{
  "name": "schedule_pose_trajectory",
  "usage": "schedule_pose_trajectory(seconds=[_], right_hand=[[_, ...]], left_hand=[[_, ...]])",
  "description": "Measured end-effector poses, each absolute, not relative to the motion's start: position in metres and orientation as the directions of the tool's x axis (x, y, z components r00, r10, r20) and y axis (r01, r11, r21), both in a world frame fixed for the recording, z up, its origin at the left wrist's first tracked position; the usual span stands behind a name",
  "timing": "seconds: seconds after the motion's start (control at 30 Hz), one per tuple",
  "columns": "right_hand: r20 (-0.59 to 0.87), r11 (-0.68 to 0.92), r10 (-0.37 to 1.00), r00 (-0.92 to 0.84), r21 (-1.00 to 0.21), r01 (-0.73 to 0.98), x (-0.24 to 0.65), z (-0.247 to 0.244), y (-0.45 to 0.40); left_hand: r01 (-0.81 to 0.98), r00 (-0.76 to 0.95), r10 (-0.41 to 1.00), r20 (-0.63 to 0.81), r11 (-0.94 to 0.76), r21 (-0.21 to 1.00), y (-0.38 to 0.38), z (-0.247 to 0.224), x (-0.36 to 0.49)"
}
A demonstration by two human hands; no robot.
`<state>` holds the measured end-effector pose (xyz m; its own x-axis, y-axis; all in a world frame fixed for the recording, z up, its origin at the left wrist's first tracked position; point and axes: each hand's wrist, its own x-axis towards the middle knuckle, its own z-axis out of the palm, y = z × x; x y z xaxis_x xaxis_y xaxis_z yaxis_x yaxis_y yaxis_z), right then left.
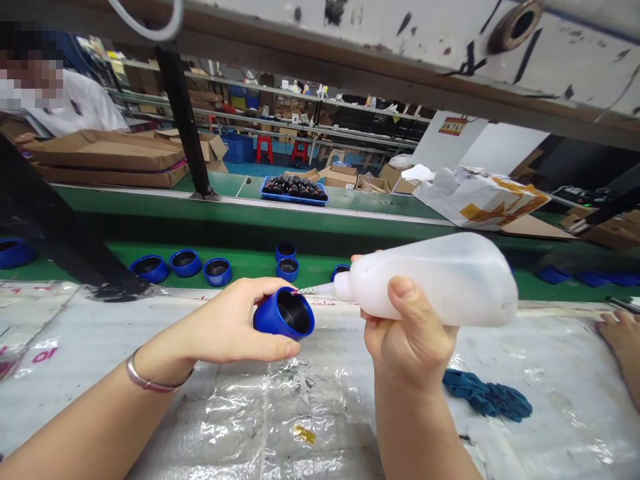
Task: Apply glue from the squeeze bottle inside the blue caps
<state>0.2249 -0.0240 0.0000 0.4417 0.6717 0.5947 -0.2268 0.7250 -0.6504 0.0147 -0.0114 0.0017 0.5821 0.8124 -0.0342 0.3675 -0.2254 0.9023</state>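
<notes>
My left hand (240, 323) is wrapped round a blue cup-shaped part (270, 319) with a black inside, its opening tilted to the right and toward me. In my right hand (413, 333) is a translucent white squeeze bottle (450, 280), tipped on its side with the thin nozzle pointing left. The nozzle tip meets the upper rim of the blue part, or lies just inside it; I cannot tell which. Whether any liquid is coming out does not show.
Several more blue parts (217, 272) stand on the green belt (250, 257) behind the plastic-covered bench (240, 413). A dark teal cloth (487, 395) lies at the right, near another person's hand (623, 340). Beyond are a blue tray (295, 198) of black parts and a metal post (185, 120).
</notes>
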Motion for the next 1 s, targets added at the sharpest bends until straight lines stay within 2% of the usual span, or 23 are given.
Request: schedule_pose_trajectory(seconds=[0.2,0.57,1.0], right_hand=[[0.614,0.742,0.643,0.459,-0.648,-0.173,0.226,-0.003,-0.024],[0.715,0.773,0.593,0.372,-0.634,-0.015,0.234,-0.01,-0.026],[0.71,0.739,0.609,0.355,-0.67,0.073,0.242,-0.01,-0.033]], left_hand=[[0.371,0.581,0.813,-0.048,-0.211,0.904,-0.013,0.002,0.014],[0.383,0.572,0.818,-0.062,-0.2,0.902,-0.012,0.006,0.015],[0.378,0.581,0.814,-0.003,-0.266,0.887,-0.012,0.006,0.012]])
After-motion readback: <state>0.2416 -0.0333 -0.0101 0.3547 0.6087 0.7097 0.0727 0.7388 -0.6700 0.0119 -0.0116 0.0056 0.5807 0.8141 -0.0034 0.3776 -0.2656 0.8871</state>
